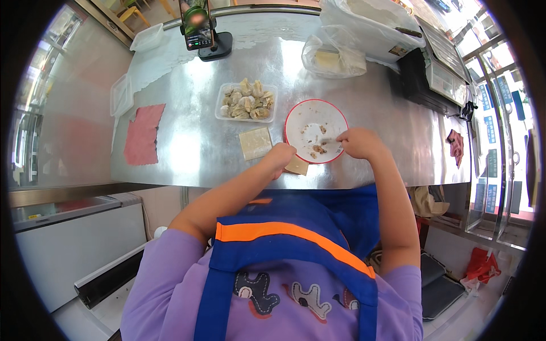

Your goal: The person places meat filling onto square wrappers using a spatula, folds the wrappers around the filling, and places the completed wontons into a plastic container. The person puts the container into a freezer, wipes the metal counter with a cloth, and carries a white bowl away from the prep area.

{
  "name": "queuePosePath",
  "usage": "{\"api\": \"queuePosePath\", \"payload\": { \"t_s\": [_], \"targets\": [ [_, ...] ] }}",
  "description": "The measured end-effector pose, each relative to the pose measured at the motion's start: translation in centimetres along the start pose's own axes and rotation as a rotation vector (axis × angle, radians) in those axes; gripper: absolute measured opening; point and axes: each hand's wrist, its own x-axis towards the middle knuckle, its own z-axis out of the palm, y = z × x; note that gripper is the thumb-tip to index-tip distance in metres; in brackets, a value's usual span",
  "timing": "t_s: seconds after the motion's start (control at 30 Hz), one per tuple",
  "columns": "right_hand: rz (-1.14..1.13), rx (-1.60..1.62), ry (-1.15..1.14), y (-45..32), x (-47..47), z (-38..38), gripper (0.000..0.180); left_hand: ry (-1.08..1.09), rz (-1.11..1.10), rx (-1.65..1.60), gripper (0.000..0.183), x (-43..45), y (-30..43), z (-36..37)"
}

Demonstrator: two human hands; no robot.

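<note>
A white bowl with a red rim point(316, 102) stands before me, with scraps of brown minced filling point(318, 149) inside. At its lower left rim my left hand point(282, 158) is closed, its fingertips at the edge; the grip is partly hidden. A square, pale dough wrapper point(298, 166) shows beside those fingers, partly under the bowl. My right hand point(360, 143) pinches a thin utensil point(329, 140) that reaches into the bowl. Left of the bowl lies a stack of wrappers point(255, 143). Behind it a clear plastic tub point(219, 111) holds several wrapped dumplings point(246, 102).
A phone point(197, 25) stands on a black holder point(216, 44) at the back. Pink cloths point(145, 134) point(455, 147) lie at both sides. A plastic bag point(356, 67), a white bin point(371, 36) and a black weighing scale point(426, 85) line the back right of the metal table point(200, 149).
</note>
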Motion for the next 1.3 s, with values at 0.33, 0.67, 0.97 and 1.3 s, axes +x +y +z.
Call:
{"api": "queuePosePath", "payload": {
  "t_s": [0.33, 0.67, 0.97, 1.3],
  "targets": [
    [-0.04, 0.16, 0.045, 0.7, -1.1, 1.3, 0.036, -0.012, -0.01, -0.005, 0.025, 0.4, -0.3, -0.1],
    [0.015, 0.22, 0.164, -2.6, -4.0, 3.7, 0.033, -0.046, -0.001, -0.051, 0.028, -0.7, 0.5, 0.2],
    [-0.059, 0.719, 0.321, -7.1, -6.5, 7.6, 0.036, -0.273, -0.066, -0.468, 0.037, -1.8, -0.4, 0.3],
    [-0.218, 0.61, 0.408, -8.7, -8.5, 9.0, 0.035, -0.219, -0.029, -0.49, 0.029, -2.8, -0.9, -2.3]
  ]
}}
